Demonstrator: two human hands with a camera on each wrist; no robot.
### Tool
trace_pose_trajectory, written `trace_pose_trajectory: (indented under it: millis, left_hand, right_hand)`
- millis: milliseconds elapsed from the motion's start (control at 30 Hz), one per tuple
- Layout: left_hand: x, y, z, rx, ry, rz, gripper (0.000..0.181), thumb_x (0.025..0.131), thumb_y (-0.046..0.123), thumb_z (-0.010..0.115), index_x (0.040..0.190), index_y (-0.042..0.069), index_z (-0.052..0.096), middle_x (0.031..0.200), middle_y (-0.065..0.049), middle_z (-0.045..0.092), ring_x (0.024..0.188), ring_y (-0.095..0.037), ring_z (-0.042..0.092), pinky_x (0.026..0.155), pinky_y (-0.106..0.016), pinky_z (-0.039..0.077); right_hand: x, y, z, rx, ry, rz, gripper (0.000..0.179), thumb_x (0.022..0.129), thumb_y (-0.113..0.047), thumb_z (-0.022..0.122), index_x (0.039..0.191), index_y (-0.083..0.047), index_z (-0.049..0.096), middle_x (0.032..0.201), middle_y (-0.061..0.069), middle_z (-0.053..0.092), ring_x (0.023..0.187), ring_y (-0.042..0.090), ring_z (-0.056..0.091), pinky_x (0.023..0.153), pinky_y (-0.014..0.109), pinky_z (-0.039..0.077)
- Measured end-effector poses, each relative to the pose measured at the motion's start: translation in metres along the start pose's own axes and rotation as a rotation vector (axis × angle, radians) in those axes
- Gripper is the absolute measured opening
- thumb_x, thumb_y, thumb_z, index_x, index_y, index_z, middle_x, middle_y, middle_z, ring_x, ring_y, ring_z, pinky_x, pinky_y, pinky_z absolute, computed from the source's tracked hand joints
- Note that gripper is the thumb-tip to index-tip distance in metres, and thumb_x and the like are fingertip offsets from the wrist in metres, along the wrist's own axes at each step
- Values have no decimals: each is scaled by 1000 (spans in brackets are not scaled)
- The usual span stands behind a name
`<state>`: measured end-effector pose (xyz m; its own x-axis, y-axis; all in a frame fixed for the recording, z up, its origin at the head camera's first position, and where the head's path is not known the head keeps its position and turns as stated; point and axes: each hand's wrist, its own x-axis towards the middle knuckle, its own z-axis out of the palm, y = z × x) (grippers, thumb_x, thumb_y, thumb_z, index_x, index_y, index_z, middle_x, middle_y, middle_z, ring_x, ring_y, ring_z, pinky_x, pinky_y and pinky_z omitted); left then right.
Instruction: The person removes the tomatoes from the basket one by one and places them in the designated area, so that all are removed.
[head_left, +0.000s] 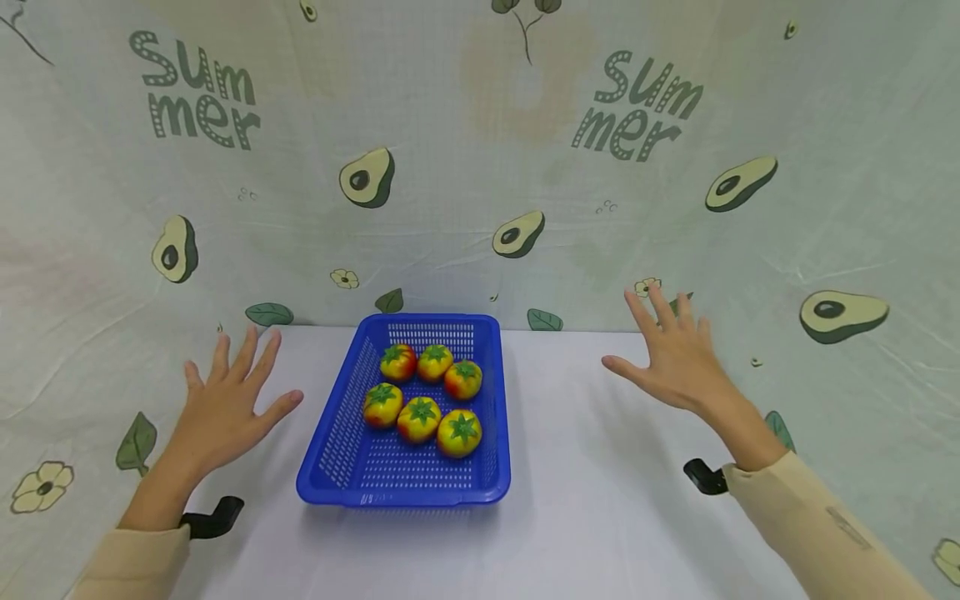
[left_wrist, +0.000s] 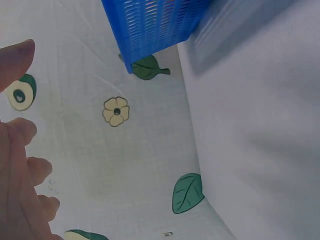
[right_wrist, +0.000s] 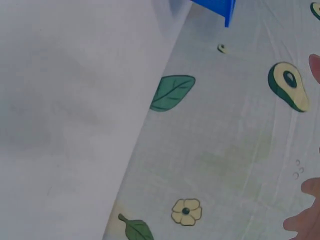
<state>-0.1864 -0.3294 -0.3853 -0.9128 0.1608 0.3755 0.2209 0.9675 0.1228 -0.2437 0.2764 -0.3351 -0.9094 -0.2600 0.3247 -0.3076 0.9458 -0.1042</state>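
A blue plastic basket (head_left: 405, 495) with slotted walls stands on the white table. Inside it lie several yellow-red tomato-like fruits (head_left: 419, 419) with green star-shaped tops, in two rough rows. To the left of the basket, my left hand (head_left: 222, 408) hovers with fingers spread, holding nothing. My right hand (head_left: 680, 358) is raised on the right, farther from the basket, its fingers also spread and holding nothing. In the left wrist view the basket (left_wrist: 155, 25) shows at the top, with curled-looking fingertips at the left edge. Only a corner of the basket (right_wrist: 217, 7) appears in the right wrist view.
Behind the table (head_left: 585, 467) hangs a pale cloth (head_left: 450, 108) printed with avocados, leaves, flowers and the word "summer". It also runs along both sides. A black strap piece (head_left: 213, 518) sits at the left wrist, another (head_left: 705, 477) at the right.
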Motion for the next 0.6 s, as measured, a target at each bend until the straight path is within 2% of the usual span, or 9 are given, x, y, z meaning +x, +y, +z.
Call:
trace_pose_trajectory:
  millis: [200,433,600]
  left_hand:
    - [-4,6,3,-87,-20,-13,98,101,63,59,171,12,13,172,-33,11,155,-63,-1,111,-88,-7]
    - [-8,12,5,-216,-30,-23,95,102,54,63,171,9,15,170,-35,14,156,-62,3,110,-89,0]
    - [-8,16,8,-321,-80,-72,95,102,50,64,172,14,10,173,-31,9,158,-57,1,109,-90,9]
  right_hand:
    - [15,-14,0,-3,-17,-48,108,93,-67,67,172,-16,14,175,26,12,154,65,9,112,88,14]
    - [31,-28,0,34,-68,-69,105,95,-65,66,172,-19,12,177,22,10,157,61,7,117,84,11]
    - [42,-39,2,54,-86,-92,104,95,-65,66,172,-19,13,177,21,11,157,59,9,119,82,10]
